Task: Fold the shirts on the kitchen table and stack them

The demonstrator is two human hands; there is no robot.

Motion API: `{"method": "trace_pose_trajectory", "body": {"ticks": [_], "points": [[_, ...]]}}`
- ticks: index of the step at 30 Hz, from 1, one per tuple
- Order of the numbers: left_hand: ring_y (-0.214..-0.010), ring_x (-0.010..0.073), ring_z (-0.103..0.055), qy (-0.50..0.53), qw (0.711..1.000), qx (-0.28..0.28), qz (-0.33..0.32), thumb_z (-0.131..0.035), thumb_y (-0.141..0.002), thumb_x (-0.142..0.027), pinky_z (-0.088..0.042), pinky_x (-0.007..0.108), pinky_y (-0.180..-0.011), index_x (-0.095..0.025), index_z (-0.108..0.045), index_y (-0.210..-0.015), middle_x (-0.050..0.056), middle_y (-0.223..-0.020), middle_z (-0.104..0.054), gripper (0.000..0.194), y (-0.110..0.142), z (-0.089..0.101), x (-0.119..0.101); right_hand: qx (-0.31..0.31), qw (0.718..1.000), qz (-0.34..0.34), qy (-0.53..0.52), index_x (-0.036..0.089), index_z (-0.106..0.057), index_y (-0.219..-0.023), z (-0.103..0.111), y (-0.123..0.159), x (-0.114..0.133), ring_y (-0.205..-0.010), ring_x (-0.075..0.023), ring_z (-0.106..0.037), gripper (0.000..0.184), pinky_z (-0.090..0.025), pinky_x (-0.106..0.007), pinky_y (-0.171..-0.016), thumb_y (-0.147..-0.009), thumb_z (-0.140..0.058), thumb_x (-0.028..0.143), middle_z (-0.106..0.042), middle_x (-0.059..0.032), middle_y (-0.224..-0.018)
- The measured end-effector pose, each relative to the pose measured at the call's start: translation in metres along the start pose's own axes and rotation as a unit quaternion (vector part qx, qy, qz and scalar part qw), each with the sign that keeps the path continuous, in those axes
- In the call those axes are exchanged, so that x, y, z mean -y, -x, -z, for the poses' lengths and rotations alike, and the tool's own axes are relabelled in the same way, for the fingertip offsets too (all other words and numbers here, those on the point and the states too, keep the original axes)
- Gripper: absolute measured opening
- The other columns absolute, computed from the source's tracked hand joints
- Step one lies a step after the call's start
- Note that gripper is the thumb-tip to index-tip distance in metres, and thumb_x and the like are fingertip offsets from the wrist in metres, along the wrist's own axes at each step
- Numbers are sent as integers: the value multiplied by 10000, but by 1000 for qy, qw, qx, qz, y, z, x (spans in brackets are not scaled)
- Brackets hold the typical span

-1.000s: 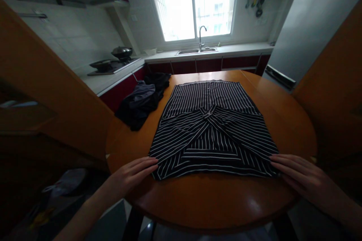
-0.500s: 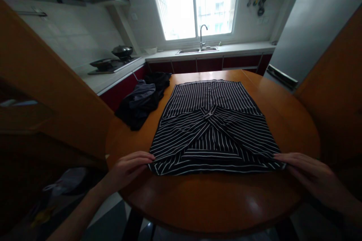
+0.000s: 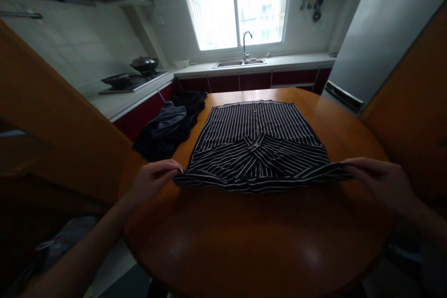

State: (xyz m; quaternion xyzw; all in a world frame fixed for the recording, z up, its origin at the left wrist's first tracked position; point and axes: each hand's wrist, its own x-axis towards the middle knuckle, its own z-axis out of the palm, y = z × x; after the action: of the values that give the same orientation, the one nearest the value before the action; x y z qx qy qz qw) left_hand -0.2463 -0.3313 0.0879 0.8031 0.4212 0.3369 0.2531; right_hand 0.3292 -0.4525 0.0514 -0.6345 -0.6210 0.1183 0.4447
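A black shirt with white stripes (image 3: 256, 121) lies spread on the round wooden table (image 3: 244, 237), its sleeves folded across the front below the collar. My left hand (image 3: 152, 179) pinches the near left corner of the shirt between thumb and fingers. At the near right corner, my right hand (image 3: 379, 179) grips the cloth the same way. The near edge is lifted off the table and stretched between both hands, hiding the lower part of the folded sleeves. The far part of the shirt rests flat.
A heap of dark clothes (image 3: 167, 123) lies at the table's left edge. Beyond stand a counter with a sink (image 3: 240, 63), a stove with a wok (image 3: 145, 64), and a fridge (image 3: 380, 32) on the right. Wooden panels flank both sides.
Both hands went from resting flat on the shirt's near corners to pinching them. They have since raised the near edge and moved it away from me, over the sleeves.
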Motion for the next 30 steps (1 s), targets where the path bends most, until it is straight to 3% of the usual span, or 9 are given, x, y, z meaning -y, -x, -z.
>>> {"method": "trace_pose_trajectory", "body": {"ticks": [5, 10, 17, 24, 30], "points": [[-821, 235, -703, -52, 996, -33, 69, -699, -783, -662, -565, 309, -754, -155, -775, -882, 84, -888, -768, 522, -49, 0, 24, 12, 999, -24, -21, 154, -786, -913, -10, -52, -5, -774, -229, -707, 399, -549, -314, -673, -785, -721, 526, -785, -105, -891], [-875, 244, -707, -32, 992, -10, 119, -717, -762, -632, -559, 341, -814, -147, -783, -941, 82, -940, -783, 521, -97, -11, 48, 55, 997, -48, -23, 164, -770, -873, -31, -101, -19, -759, -224, -701, 402, -541, -340, -686, -785, -692, 548, -771, -84, -836], [-846, 250, -716, -12, 984, 45, 170, -750, -707, -563, -554, 339, -790, -179, -796, -854, 61, -870, -787, 414, -129, -26, 70, 120, 985, -105, -70, 200, -761, -793, -57, -127, -45, -759, -250, -706, 338, -556, -372, -690, -769, -706, 533, -763, -83, -805], [-902, 279, -718, 12, 983, -14, 183, -769, -672, -601, -557, 376, -862, -200, -800, -864, 56, -902, -790, 446, -145, -16, 73, 83, 982, -135, -102, 203, -763, -848, -52, -148, -50, -782, -260, -704, 405, -561, -387, -714, -722, -749, 587, -767, -81, -849], [-898, 292, -722, 16, 984, -49, 173, -786, -644, -627, -565, 379, -840, -183, -806, -888, 73, -914, -792, 508, -187, -14, 84, 37, 987, -124, -100, 196, -766, -851, -62, -192, -52, -769, -244, -692, 363, -550, -376, -706, -720, -753, 534, -762, -79, -840]]}}
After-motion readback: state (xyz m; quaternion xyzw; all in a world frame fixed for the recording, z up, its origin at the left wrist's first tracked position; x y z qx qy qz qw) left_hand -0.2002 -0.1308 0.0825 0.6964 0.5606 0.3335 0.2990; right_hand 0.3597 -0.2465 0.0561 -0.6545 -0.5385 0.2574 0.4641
